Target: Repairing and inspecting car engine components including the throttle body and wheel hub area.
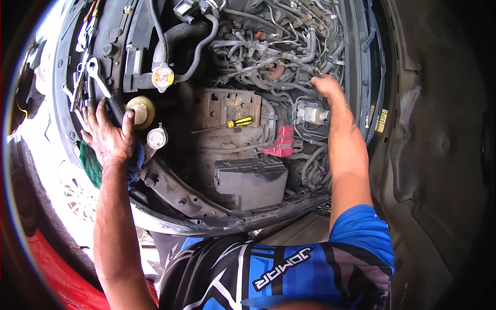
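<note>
Head view, the only 1 here: a person is leaning over an open engine bay point(170, 206), both bare arms reaching in. The right hand point(326, 85) is stretched far out to the back right of the bay, buried in a tangle of hoses and wiring point(268, 57). Its fingers curl down into that clutter, but I can't tell whether they're actually gripping anything or just feeling around (the tips are hidden behind the hoses).

The left hand point(109, 135) is much closer in, planted flat with fingers spread open on the bay's left edge, resting on a green-and-blue rag point(90, 165). It's holding nothing. Just above it lies a bunch of wrenches point(89, 77), and beside it sit a cream round cap point(140, 109) and a smaller white cap point(156, 138).

A yellow-handled screwdriver point(235, 123) lies loose on the rusty battery tray point(227, 106) mid-bay, long axis running left-right, handle toward the right hand, roughly between the 2 hands. A black fuse box point(251, 181) sits below it, red terminal covers point(281, 142) alongside. Something red point(57, 279) shows at lower left.
</note>
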A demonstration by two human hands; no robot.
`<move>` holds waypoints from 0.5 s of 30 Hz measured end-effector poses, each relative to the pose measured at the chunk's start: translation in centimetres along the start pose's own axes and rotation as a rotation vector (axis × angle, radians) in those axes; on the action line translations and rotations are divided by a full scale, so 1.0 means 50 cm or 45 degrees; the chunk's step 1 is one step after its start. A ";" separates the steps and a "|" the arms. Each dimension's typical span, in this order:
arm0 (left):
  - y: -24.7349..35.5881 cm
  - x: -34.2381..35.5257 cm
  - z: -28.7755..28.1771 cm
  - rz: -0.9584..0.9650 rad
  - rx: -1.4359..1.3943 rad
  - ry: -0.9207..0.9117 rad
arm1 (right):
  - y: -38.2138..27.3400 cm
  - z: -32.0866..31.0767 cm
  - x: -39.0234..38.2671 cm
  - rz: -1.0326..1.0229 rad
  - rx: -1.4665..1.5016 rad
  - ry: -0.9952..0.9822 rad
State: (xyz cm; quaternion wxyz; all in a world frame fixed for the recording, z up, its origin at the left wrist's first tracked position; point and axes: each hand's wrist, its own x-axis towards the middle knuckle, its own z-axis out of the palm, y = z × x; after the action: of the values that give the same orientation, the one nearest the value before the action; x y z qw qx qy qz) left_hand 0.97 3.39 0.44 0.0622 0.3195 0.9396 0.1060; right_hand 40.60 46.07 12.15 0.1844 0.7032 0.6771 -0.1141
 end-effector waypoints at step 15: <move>-0.003 0.000 0.006 0.022 -0.023 0.029 | -0.074 -0.028 0.001 0.030 -0.206 -0.017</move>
State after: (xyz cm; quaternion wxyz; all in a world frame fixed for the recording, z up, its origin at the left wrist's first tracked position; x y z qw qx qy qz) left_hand 0.95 3.31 0.09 0.0535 0.3258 0.9365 0.1184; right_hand 36.81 46.73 13.01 0.2464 0.6932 0.6745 -0.0617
